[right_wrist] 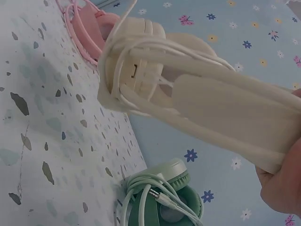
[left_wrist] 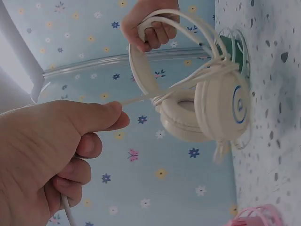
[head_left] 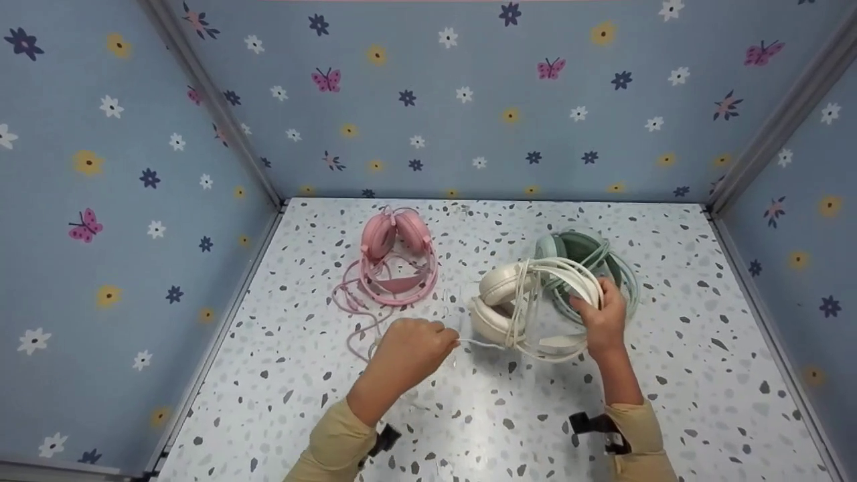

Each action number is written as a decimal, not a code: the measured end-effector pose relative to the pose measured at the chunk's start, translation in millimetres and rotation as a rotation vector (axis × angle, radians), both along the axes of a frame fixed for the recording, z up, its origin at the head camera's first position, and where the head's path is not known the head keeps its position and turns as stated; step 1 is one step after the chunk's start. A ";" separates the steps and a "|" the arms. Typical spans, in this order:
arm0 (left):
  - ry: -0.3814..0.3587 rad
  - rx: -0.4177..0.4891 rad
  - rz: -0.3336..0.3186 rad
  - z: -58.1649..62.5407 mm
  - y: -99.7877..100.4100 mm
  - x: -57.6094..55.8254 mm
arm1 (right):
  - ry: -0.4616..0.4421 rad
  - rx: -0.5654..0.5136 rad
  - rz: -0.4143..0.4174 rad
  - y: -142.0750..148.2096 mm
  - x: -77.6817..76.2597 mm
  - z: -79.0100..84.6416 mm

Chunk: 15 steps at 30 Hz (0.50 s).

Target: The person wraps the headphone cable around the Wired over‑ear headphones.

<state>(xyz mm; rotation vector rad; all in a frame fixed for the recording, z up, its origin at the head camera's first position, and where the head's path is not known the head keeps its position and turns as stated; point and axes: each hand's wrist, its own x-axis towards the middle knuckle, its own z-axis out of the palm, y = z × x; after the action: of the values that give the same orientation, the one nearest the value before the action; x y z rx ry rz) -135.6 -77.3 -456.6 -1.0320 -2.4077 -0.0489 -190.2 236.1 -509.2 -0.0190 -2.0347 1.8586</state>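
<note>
White headphones are held up over the table by my right hand, which grips the headband. Their cable is looped several times around the band and ear cups. Between the thumb and fingers of my left hand, a white cable is pinched and stretched taut toward the headphones; its tail comes out below the curled fingers in the left wrist view. Green headphones, wrapped in their own cable, lie on the table behind the white pair and are partly hidden by it in the head view.
Pink headphones lie at the back left of the speckled table, their pink cable loose beside them. Flowered blue panels stand at the back and on both sides.
</note>
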 end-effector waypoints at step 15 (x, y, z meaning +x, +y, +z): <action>0.140 -0.145 -0.392 85.0 14.7 -60.8 | 0.069 -0.009 0.566 -16.0 21.7 10.0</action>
<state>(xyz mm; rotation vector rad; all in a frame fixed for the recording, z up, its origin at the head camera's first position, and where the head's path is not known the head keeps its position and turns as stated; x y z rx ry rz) -196.4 -62.6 -371.6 -1.5094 -2.0775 0.0600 -168.5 220.1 -499.2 0.6730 -2.1291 2.1416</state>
